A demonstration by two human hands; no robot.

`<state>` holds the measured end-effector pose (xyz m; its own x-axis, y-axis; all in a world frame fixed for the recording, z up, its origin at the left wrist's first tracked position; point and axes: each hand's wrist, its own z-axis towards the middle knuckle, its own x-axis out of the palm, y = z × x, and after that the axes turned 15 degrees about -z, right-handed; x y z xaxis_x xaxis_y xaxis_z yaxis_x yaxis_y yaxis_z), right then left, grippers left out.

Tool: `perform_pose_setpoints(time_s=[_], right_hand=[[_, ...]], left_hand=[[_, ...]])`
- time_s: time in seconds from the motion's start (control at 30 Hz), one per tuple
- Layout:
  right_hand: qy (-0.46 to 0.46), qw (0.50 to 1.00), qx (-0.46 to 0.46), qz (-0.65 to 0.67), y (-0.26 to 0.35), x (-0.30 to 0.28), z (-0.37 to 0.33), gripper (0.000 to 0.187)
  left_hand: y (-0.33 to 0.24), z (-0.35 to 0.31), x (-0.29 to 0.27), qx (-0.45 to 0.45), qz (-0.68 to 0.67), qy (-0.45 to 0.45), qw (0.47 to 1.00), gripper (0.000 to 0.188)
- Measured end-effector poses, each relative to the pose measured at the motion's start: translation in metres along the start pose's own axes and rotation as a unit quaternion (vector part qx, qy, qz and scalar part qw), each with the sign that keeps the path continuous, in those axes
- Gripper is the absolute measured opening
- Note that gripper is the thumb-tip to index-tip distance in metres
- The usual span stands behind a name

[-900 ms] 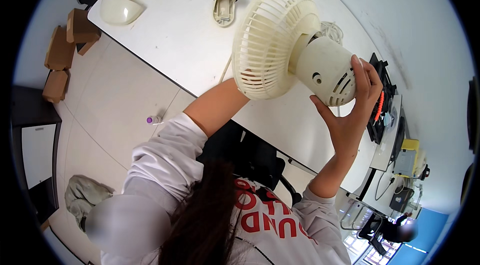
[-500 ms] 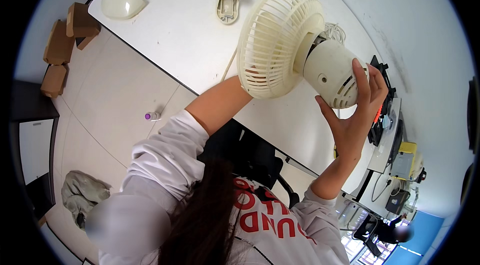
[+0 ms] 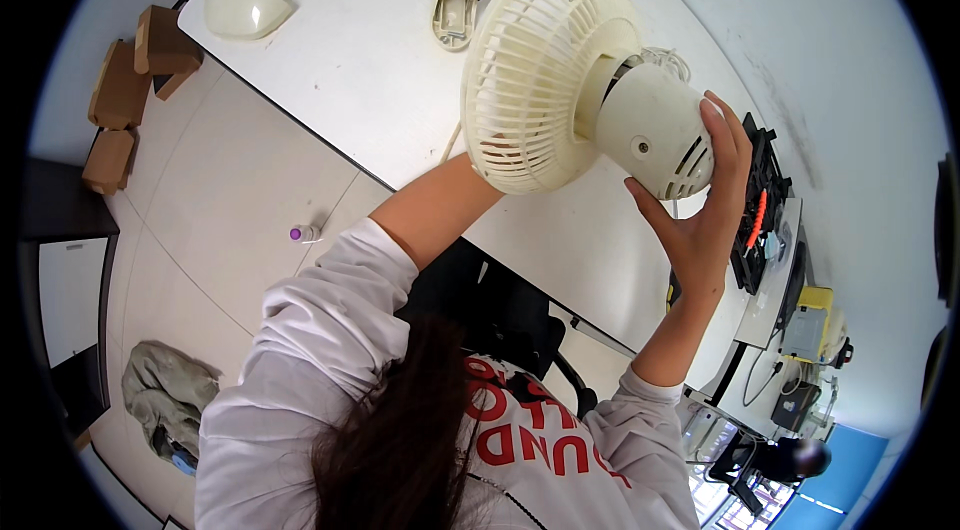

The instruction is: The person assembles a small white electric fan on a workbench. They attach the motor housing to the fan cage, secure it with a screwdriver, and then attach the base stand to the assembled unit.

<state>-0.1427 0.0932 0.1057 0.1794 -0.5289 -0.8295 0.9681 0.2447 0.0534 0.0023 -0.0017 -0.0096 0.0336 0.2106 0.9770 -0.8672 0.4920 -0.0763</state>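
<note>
A cream fan head (image 3: 548,50), made up of a ribbed round cage and a rounded motor housing (image 3: 655,135), is held tilted above the white table. My right hand (image 3: 705,195) grips the vented rear end of the housing, thumb below and fingers along the far side. My left arm reaches behind the cage. Only a little of my left hand (image 3: 494,156) shows by the bars, and its fingers are hidden. Beyond the cage, a cream neck bracket (image 3: 460,5) with dark knobs lies on the table. A pale cord runs down beside the cage.
The white table (image 3: 350,60) carries a curved cream base cover (image 3: 250,5) at far left. Coiled cable (image 3: 668,60) lies behind the housing. Black tool trays (image 3: 757,220) stand at right. Cardboard boxes (image 3: 120,85) and a purple-capped bottle (image 3: 304,233) are on the floor.
The fan head has shifted slightly left, and my right hand has moved left and a little up with it, still gripping the housing. My left arm has barely moved.
</note>
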Motion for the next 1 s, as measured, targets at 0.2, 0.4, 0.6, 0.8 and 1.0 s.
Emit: perform_pose_setpoints(time_s=[0.2, 0.4, 0.6, 0.8, 1.0], right_hand=[[0.004, 1.0, 0.012, 0.02, -0.001, 0.0, 0.001, 0.088], [0.023, 0.999, 0.018, 0.013, -0.006, 0.0, 0.002, 0.088], [0.074, 0.997, 0.02, -0.025, 0.0, -0.014, 0.0, 0.089], [0.117, 0.989, -0.008, -0.091, -0.006, -0.028, 0.006, 0.087], [0.173, 0.975, -0.005, -0.142, 0.001, -0.044, 0.015, 0.077]], left_hand=[[0.009, 0.013, -0.025, -0.012, 0.001, 0.049, 0.999, 0.047], [0.01, 0.012, -0.026, 0.083, 0.215, 0.096, 0.968, 0.047], [0.009, 0.009, -0.018, 0.029, 0.115, 0.077, 0.99, 0.047], [0.006, 0.006, -0.015, 0.004, 0.068, 0.059, 0.996, 0.047], [0.006, 0.006, -0.011, -0.015, 0.036, 0.048, 0.998, 0.046]])
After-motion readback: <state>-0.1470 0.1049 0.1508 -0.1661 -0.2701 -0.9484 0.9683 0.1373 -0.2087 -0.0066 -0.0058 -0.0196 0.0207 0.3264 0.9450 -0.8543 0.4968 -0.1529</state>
